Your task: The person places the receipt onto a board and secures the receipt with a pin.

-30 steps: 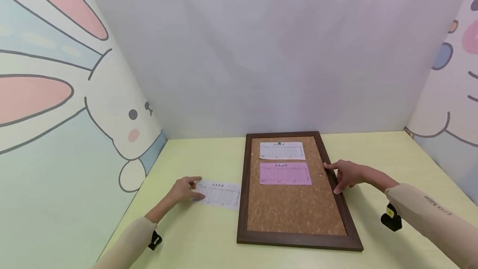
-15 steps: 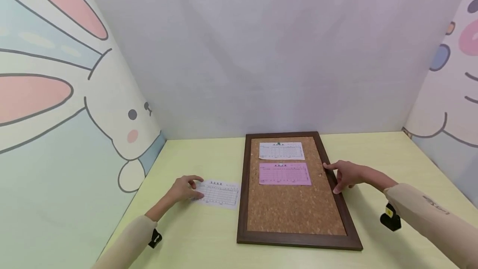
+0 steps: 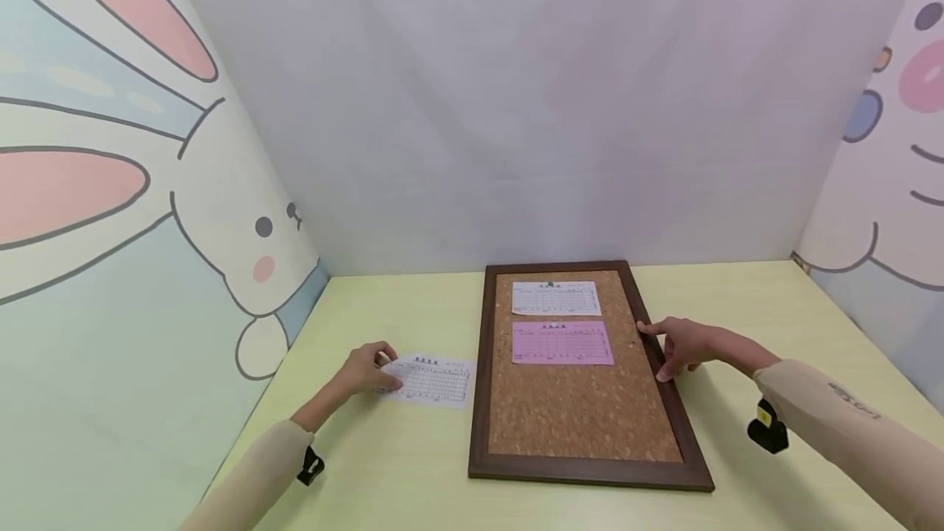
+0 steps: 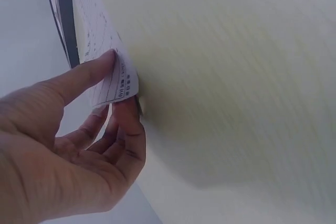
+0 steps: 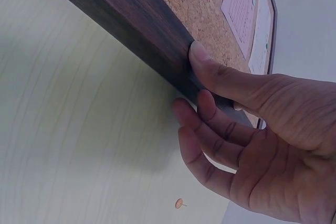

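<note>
Left grip (image 3: 361,369) is nearly closed, thumb and finger pinching the loose slip (image 3: 433,384) by one end, on the desk (image 3: 369,310) just left of the board (image 3: 583,424). Right grip (image 3: 687,344) is loosely spread, thumb and index on the board's frame. Tack (image 5: 179,203) nearby.

Left of the brown-framed rectangular cork board (image 3: 583,424), the person's bare left hand (image 3: 361,369) pinches between thumb and fingertip, its beige-sleeved left arm (image 3: 258,469) outstretched. The bare right hand (image 3: 686,344) presses thumb and forefinger on the board's right edge, other fingers loosely bent, its beige-sleeved right arm (image 3: 848,441) slanting toward the board.
</note>
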Demonstrator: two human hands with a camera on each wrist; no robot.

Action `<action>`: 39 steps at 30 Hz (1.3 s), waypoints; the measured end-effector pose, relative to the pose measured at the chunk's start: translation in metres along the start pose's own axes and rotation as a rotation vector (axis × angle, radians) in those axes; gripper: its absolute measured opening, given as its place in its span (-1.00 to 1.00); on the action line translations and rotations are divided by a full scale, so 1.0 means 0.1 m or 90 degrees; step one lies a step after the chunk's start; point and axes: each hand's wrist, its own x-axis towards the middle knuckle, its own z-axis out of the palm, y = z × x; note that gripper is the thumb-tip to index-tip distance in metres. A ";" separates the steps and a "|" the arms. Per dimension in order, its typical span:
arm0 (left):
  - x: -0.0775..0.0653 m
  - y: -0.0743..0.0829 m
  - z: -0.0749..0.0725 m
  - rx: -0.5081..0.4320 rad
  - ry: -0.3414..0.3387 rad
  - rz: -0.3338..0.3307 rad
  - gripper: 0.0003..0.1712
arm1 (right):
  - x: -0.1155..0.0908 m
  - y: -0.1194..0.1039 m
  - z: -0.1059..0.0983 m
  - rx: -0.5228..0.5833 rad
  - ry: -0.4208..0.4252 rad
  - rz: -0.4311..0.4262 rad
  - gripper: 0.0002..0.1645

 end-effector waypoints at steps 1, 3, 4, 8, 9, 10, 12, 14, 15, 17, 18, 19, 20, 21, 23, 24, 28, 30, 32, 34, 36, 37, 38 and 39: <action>0.00 0.00 0.00 -0.013 -0.001 -0.014 -0.55 | 0.00 0.00 0.01 0.002 -0.001 -0.001 0.17; -0.01 0.00 -0.02 -0.051 -0.012 -0.049 -0.47 | 0.00 0.01 0.01 0.005 -0.003 -0.003 0.17; -0.01 0.00 -0.03 -0.071 -0.020 -0.066 -0.42 | 0.00 0.01 0.01 0.007 -0.003 -0.002 0.17; 0.00 -0.05 -0.11 -0.145 -0.055 -0.110 -0.33 | -0.01 0.03 0.00 0.009 -0.007 -0.003 0.16; 0.00 -0.06 -0.13 -0.161 -0.064 -0.115 -0.35 | -0.01 0.03 0.00 0.008 -0.008 -0.001 0.16; 0.01 -0.09 -0.15 -0.174 -0.071 -0.117 -0.37 | -0.01 0.03 -0.01 0.007 -0.009 -0.003 0.16; 0.00 -0.14 -0.18 -0.196 -0.083 -0.116 -0.41 | -0.01 0.03 -0.01 0.010 -0.012 0.000 0.17; -0.01 -0.18 -0.20 -0.218 -0.092 -0.118 -0.42 | -0.02 0.04 0.00 0.012 -0.014 0.002 0.18; -0.02 -0.19 -0.22 -0.230 -0.093 -0.120 -0.42 | -0.02 0.04 0.00 0.013 -0.016 0.002 0.18; -0.04 -0.21 -0.25 -0.250 -0.092 -0.117 -0.43 | -0.02 0.05 0.01 0.020 -0.017 0.002 0.19; -0.05 -0.21 -0.27 -0.259 -0.090 -0.115 -0.43 | -0.03 0.05 0.01 0.020 -0.017 0.001 0.19; -0.06 -0.22 -0.29 -0.270 -0.085 -0.115 -0.42 | -0.03 0.05 0.01 0.021 -0.017 0.000 0.19; -0.06 -0.22 -0.30 -0.278 -0.084 -0.113 -0.41 | -0.02 0.05 0.01 0.023 -0.018 -0.002 0.19; -0.06 -0.22 -0.32 -0.289 -0.081 -0.111 -0.41 | -0.02 0.04 0.01 0.025 -0.019 -0.001 0.19; -0.06 -0.21 -0.35 -0.314 -0.077 -0.112 -0.38 | -0.02 0.04 0.00 0.028 -0.020 -0.001 0.19; -0.06 -0.20 -0.37 -0.327 -0.079 -0.106 -0.36 | -0.02 0.04 0.00 0.029 -0.021 -0.001 0.19; -0.02 -0.15 -0.41 -0.390 -0.089 -0.093 -0.34 | -0.03 0.05 -0.01 0.038 -0.023 0.001 0.19; -0.02 -0.13 -0.42 -0.416 -0.098 -0.086 -0.34 | -0.03 0.06 0.00 0.043 -0.026 -0.002 0.20; -0.02 -0.11 -0.42 -0.436 -0.106 -0.086 -0.34 | -0.03 0.07 0.01 0.055 -0.029 0.002 0.20; -0.02 -0.09 -0.41 -0.453 -0.112 -0.091 -0.34 | -0.03 0.08 0.02 0.062 -0.033 0.001 0.20; -0.03 -0.06 -0.40 -0.463 -0.117 -0.093 -0.33 | -0.02 0.08 0.02 0.062 -0.037 0.000 0.19; -0.02 -0.04 -0.39 -0.466 -0.117 -0.094 -0.32 | -0.02 0.08 0.02 0.063 -0.036 0.002 0.19; -0.02 -0.02 -0.38 -0.471 -0.116 -0.094 -0.32 | -0.02 0.08 0.01 0.062 -0.036 0.001 0.19; -0.02 0.01 -0.38 -0.477 -0.112 -0.097 -0.32 | -0.02 0.09 0.01 0.060 -0.037 0.001 0.19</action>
